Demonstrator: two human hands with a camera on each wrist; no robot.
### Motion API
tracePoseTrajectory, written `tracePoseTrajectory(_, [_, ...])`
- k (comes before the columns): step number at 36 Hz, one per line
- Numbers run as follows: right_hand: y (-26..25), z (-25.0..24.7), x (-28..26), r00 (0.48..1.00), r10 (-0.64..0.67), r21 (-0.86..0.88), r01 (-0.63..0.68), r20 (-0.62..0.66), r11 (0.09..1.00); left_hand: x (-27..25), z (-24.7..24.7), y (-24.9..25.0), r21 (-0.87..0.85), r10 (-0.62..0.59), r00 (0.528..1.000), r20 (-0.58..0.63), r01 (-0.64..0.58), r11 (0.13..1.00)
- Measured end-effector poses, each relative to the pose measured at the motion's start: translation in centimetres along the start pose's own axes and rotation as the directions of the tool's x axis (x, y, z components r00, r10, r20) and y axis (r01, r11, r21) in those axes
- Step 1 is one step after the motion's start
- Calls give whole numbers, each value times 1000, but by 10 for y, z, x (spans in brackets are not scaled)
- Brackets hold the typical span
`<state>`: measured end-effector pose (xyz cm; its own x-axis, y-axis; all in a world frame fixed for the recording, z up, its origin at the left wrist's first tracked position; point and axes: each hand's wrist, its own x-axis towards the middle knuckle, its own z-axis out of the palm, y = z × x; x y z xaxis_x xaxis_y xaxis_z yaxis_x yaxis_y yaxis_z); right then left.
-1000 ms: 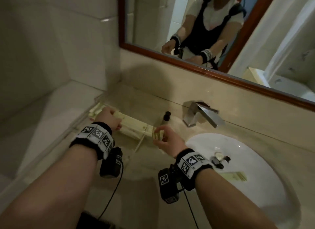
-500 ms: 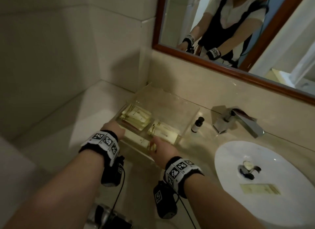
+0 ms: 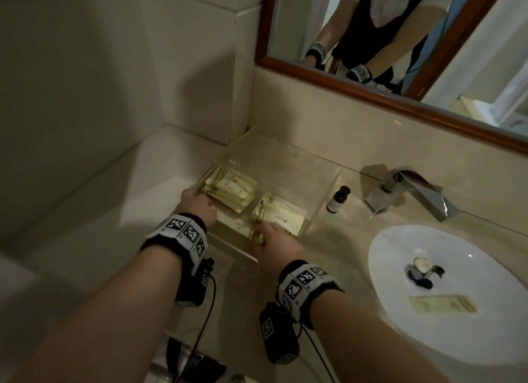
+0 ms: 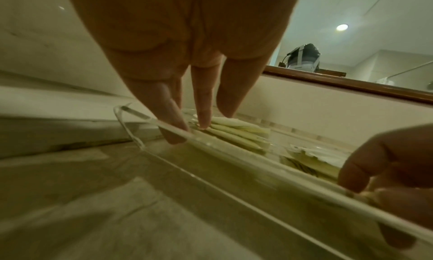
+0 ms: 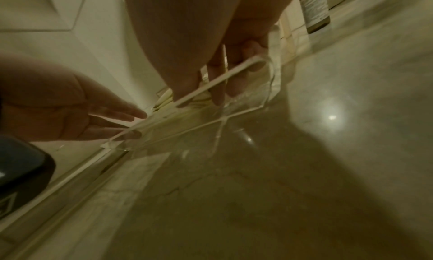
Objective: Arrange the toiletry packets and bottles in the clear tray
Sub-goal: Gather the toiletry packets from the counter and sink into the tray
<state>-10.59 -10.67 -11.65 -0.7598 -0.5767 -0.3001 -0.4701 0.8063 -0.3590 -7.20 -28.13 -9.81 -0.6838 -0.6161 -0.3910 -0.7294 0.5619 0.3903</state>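
Note:
A clear tray [image 3: 328,188] stands in the counter's back left corner. It holds a fanned stack of pale yellow packets [image 3: 231,188] on the left and more packets [image 3: 280,214] on the right. A long packet [image 3: 237,225] lies along its near wall. My left hand [image 3: 197,202] reaches over the near left rim [image 4: 234,158], its straight fingers [image 4: 201,123] touching the left stack. My right hand [image 3: 271,240] curls over the near rim and pinches the long packet's right end. A small dark-capped bottle [image 3: 337,200] stands just right of the tray.
A chrome tap [image 3: 405,194] and a white basin [image 3: 471,340] lie to the right, and one yellow packet [image 3: 443,304] rests in the basin. Tiled walls close the corner behind and left of the tray. A mirror [image 3: 400,40] hangs above.
Both hands carried the long packet forward into the tray's near side. The left hand has let go of its end and now touches the left stack.

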Motion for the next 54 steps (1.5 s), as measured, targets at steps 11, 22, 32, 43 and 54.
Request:
tracePoseTrajectory(11, [1,-3,2,1000,3,-28,-3,5,1000,5,-2,10,267,66,991,115,-95,959])
tracePoseTrajectory(22, [4,-4,5,1000,-29,-38,29,-5,999,2,1,13,213,123,985,119,-147,966])
tracePoseTrajectory(32, [13,-20,-9,992,-109,60,112,-55,992,-16,-4,35,78,170,984,59,-174,982])
tracePoseTrajectory(43, [84,-69,-61,973,-168,260,206,-160,943,-71,14,125,-19,390,911,136,-392,920])
tracePoseTrajectory(54, [275,-102,-149,939,335,383,-282,-78,880,-146,96,235,-78,603,743,291,-610,789])
